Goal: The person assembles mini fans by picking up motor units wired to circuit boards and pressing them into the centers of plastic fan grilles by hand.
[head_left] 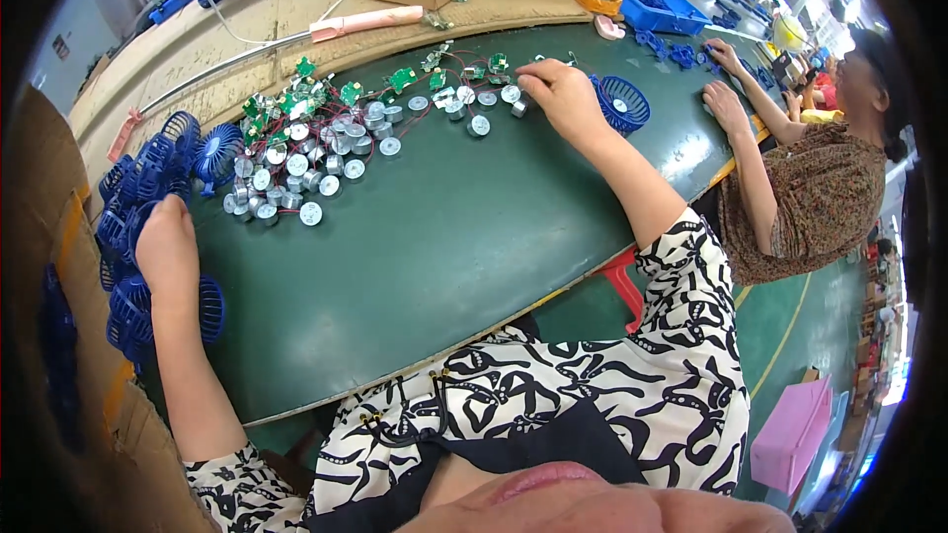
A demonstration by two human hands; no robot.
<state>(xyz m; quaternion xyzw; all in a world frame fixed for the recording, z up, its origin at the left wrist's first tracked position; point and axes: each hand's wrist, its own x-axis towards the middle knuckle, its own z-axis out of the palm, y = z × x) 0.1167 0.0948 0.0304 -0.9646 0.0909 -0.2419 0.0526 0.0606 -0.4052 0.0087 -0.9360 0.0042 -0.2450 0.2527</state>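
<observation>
1. While the left hand [166, 242] curls against the blue cages [163, 153] just left of the motor heap [297, 166], its fingertips are hidden, so whether it grips one cannot be told.
2. Right of the heap, by the last of a straggling row of motors, the right hand [563, 94] reaches out with bent fingers, thumb and forefinger close together; whether anything sits between them cannot be told.
3. The heap itself is made of short, stubby cylinders in silvery metal, with flat, round, pale ends, tipped every which way.
4. Thin red wires [423, 116] trail from the heap to green circuit boards [403, 79] along its far side, small, flat and angular.
5. Left of the heap, the cages are deep blue plastic, rounded, with slim ribs and open slots, stacked untidily together.
6. Well right of the heap, near the right hand, stands a ribbed blue bowl [638, 114] with a pale disc [619, 105] inside.
7. Beneath the heap spreads a smooth, dark green tabletop [415, 266] with a soft sheen.
</observation>
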